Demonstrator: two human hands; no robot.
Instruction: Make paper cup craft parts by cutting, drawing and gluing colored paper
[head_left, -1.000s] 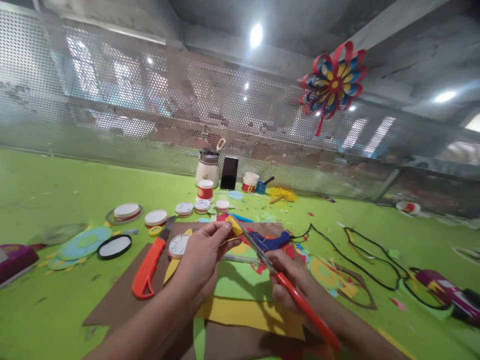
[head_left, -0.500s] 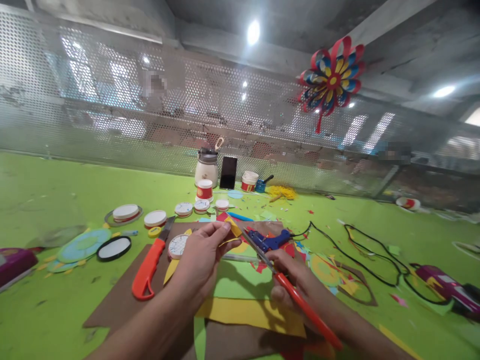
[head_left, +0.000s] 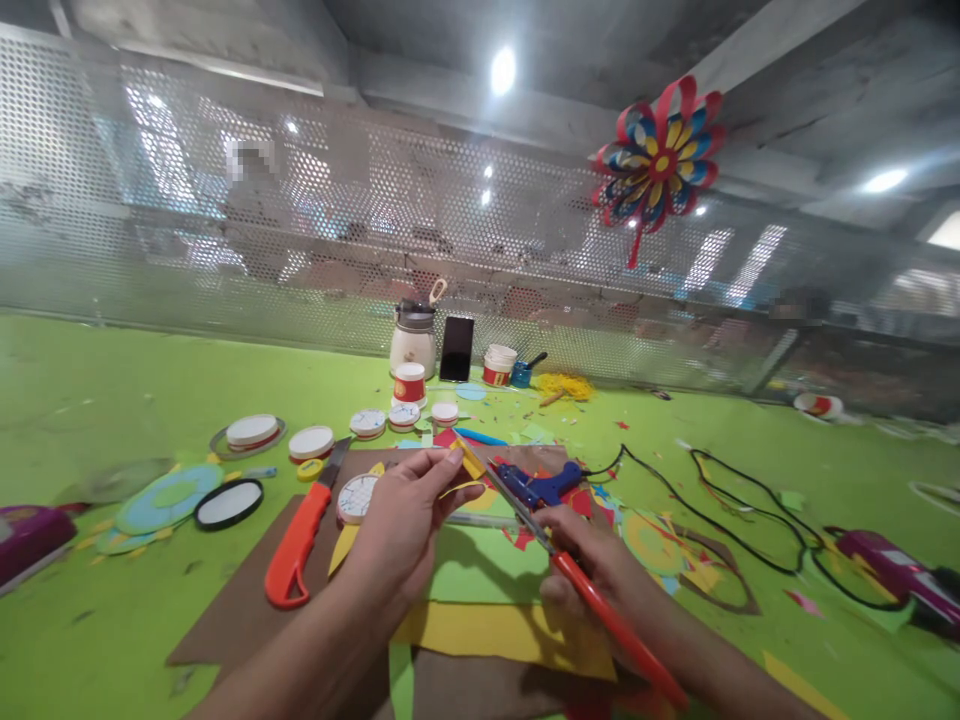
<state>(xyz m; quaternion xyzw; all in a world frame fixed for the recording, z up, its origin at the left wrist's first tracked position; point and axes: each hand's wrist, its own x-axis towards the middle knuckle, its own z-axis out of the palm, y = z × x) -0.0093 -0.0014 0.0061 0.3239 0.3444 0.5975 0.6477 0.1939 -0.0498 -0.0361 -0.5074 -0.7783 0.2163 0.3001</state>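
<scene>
My left hand pinches a small yellow paper piece above a brown board. My right hand grips red-handled scissors, whose blades meet the yellow piece at its edge. Beneath the hands lie green paper and a yellow sheet. A blue glue gun rests just beyond the scissor blades.
An orange utility knife lies left of my hands. Round lids, paper discs and a black ring sit farther left. A jar, phone and cups stand by the mesh wall. A black cord loops at right. A paper pinwheel hangs above.
The scissor blades have worked slightly further along the yellow piece, which now sits narrower in my left fingers. Both hands stay in nearly the same place.
</scene>
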